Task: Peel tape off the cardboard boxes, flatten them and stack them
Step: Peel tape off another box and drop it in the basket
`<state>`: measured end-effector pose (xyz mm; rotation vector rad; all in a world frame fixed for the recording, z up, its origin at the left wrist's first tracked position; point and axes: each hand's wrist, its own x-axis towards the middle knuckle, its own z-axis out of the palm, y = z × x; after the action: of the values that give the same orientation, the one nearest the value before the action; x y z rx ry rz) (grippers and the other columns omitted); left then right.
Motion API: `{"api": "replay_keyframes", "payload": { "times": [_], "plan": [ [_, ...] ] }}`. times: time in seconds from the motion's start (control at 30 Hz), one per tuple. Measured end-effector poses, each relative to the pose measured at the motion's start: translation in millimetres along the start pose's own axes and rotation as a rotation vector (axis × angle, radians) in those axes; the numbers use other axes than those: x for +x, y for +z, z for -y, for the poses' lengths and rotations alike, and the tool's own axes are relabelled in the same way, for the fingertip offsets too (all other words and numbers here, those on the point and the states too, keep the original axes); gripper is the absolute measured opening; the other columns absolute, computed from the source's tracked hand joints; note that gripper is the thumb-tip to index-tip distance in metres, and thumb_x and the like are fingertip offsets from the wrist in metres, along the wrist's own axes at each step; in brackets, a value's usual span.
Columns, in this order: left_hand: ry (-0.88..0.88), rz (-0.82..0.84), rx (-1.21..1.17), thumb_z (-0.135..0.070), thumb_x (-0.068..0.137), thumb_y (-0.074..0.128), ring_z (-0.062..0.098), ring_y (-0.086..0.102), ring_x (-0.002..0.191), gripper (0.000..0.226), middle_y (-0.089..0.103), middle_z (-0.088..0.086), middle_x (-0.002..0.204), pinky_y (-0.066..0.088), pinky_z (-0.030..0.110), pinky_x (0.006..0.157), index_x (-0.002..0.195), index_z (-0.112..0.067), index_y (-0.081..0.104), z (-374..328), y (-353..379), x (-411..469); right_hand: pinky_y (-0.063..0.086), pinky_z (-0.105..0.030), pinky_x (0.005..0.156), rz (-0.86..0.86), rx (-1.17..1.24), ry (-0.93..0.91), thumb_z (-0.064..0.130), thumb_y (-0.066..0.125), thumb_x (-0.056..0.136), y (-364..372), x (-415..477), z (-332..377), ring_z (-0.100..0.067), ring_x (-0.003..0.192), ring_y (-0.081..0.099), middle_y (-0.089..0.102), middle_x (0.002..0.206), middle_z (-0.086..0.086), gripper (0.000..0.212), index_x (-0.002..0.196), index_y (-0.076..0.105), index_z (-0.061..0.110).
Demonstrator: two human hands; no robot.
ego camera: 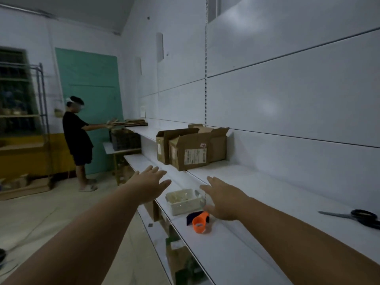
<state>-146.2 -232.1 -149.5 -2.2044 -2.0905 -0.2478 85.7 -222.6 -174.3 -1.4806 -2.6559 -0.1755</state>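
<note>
Cardboard boxes (191, 147): two, on shelf (257, 182). Left hand (149, 182), right hand (222, 197): fingers spread, empty.

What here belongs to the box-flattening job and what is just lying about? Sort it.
For the job: cardboard boxes, left hand, right hand, both open and reaching.

Lying about: scissors, orange tape dispenser, white tray.

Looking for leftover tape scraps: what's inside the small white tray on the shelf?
The white tray holds a pale, yellowish clutter, too blurred to identify. Its bottom is covered by that clutter.
</note>
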Motion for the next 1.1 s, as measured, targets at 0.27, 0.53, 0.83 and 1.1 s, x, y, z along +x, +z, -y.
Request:
{"api": "replay_keyframes", "payload": {
  "times": [0.27,0.53,0.83,1.1],
  "plan": [
    [0.076,0.016,0.018,-0.053,0.097,0.026,0.022,-0.001,0.146,0.059,0.009,0.003,0.159,0.003,0.047,0.117,0.148,-0.024,0.019,40.2,35.1,92.5,0.016,-0.040,0.116,0.083,-0.027,0.034,0.042,0.048,0.095,19.2,82.8,-7.1,-0.022,0.147,0.001,0.002,0.160,-0.005,0.066,0.150,0.015,0.025],
    [0.063,0.015,0.021,-0.047,0.098,0.030,0.021,0.001,0.146,0.057,0.011,0.002,0.158,0.006,0.044,0.117,0.148,-0.023,0.021,85.2,33.0,169.1,0.031,-0.042,0.110,-0.035,0.003,-0.006,0.043,0.047,0.094,29.6,192.7,-30.7,-0.024,0.140,0.026,0.024,0.154,-0.005,0.061,0.146,0.025,0.023],
    [0.142,-0.070,-0.078,-0.039,0.096,0.043,0.013,0.050,0.123,0.042,0.052,-0.003,0.136,0.040,0.029,0.100,0.136,-0.027,0.042,116.7,60.2,244.7,0.041,-0.037,0.096,-0.404,-0.356,-0.197,0.024,0.055,0.091,14.2,306.3,30.9,-0.026,0.110,0.048,0.051,0.123,-0.014,0.037,0.125,0.051,0.010],
    [0.354,0.315,-0.083,-0.035,0.093,0.049,0.011,0.059,0.094,0.028,0.064,-0.001,0.112,0.047,0.019,0.078,0.112,-0.020,0.065,140.4,95.3,308.7,0.032,-0.048,0.100,-0.221,-0.501,0.424,0.042,0.064,0.083,14.8,378.6,17.8,-0.032,0.104,0.058,0.061,0.111,-0.013,0.065,0.132,0.039,0.008]
  ]
}}
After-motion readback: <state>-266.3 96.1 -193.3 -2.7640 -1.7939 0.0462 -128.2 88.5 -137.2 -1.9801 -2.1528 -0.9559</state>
